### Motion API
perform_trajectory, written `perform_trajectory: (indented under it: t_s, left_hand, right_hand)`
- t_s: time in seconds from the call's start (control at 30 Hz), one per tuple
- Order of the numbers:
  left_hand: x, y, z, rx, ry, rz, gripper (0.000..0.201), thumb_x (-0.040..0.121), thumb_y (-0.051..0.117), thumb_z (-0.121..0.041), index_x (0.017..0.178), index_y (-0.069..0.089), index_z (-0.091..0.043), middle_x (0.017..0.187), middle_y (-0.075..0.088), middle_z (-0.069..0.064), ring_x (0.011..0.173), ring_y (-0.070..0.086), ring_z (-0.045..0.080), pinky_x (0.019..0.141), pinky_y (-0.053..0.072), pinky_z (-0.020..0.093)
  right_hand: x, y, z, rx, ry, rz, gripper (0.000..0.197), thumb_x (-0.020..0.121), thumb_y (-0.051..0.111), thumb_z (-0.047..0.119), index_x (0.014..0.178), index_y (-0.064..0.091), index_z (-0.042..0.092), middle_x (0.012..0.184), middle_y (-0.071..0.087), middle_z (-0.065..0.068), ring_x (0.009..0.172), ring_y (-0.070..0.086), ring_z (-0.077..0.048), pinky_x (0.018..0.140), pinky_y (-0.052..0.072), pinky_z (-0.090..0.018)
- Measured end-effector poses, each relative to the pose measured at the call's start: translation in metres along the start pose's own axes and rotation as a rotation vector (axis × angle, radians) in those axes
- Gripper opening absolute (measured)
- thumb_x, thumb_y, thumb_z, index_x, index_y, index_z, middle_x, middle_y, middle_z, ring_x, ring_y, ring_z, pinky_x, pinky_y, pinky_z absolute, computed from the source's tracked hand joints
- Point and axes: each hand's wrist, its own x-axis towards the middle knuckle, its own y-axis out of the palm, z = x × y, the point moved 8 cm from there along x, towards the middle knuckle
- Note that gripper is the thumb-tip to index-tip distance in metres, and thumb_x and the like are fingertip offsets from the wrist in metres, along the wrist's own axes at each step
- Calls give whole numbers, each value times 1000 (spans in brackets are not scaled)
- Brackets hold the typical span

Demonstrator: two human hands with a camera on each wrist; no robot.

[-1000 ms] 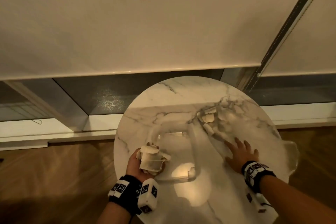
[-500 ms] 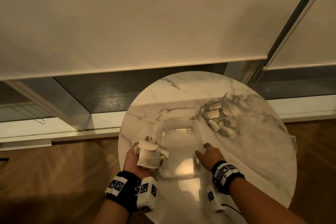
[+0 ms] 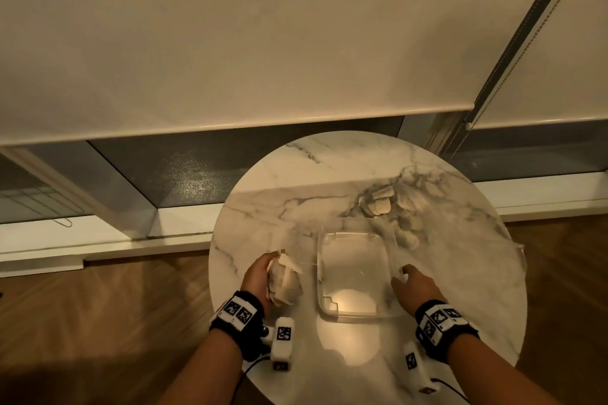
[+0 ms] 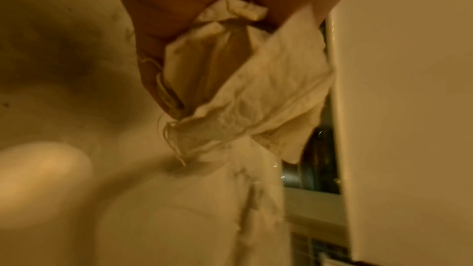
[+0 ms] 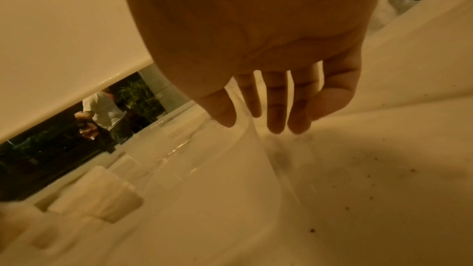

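Observation:
A clear plastic container (image 3: 353, 234) stands empty in the middle of the round marble table (image 3: 329, 168). My left hand (image 3: 263, 276) grips a bunch of crumpled paper tea bags (image 3: 284, 283) just left of the container; in the left wrist view the tea bags (image 4: 250, 92) hang from curled fingers (image 4: 158, 17) with strings dangling. My right hand (image 3: 411, 279) is at the container's right wall. The right wrist view shows that clear wall (image 5: 256, 159) pinched between thumb and fingers (image 5: 276, 112). A loose pile of tea bags (image 3: 378, 205) lies behind the container to the right.
A clear lid-like piece (image 3: 519, 253) overhangs the table's right edge. Roller blinds (image 3: 230, 43) and a low window sill (image 3: 98, 240) stand just behind the table. Wooden floor (image 3: 98, 322) surrounds it. Dark specks dot the tabletop (image 5: 371, 179) near my right hand.
My right hand left the tabletop near the pile, came to the container and took its right wall; the container has shifted right. My left hand keeps holding the tea bags, turned more sideways.

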Motion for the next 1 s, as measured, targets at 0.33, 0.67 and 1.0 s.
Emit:
perform_trajectory:
  t_s: [0.33, 0.67, 1.0]
  left_hand:
    - [40, -16, -12, 665, 400, -306, 56, 81, 75, -28, 130, 55, -13, 122, 60, 12, 109, 59, 28, 91, 47, 30]
    - [-2, 13, 7, 1048, 642, -334, 18, 82, 71, -23, 100, 70, -23, 106, 68, 0, 106, 63, 23, 85, 47, 25]
    - [-1, 42, 37, 1062, 493, -153, 21, 85, 58, -12, 97, 74, -16, 88, 73, 4, 83, 67, 18, 70, 50, 22]
  right_hand:
    - [-19, 2, -10, 46, -14, -49, 40, 91, 53, 21, 131, 52, 20, 108, 64, -8, 92, 60, -25, 83, 53, -34]
    - [-60, -10, 60, 107, -371, -242, 32, 89, 62, 31, 120, 61, 23, 111, 61, 0, 100, 54, -15, 88, 50, -33]
    - [-30, 77, 125, 276, -116, 163, 46, 84, 69, 42, 118, 67, 11, 115, 69, -8, 108, 64, -24, 88, 48, -27]
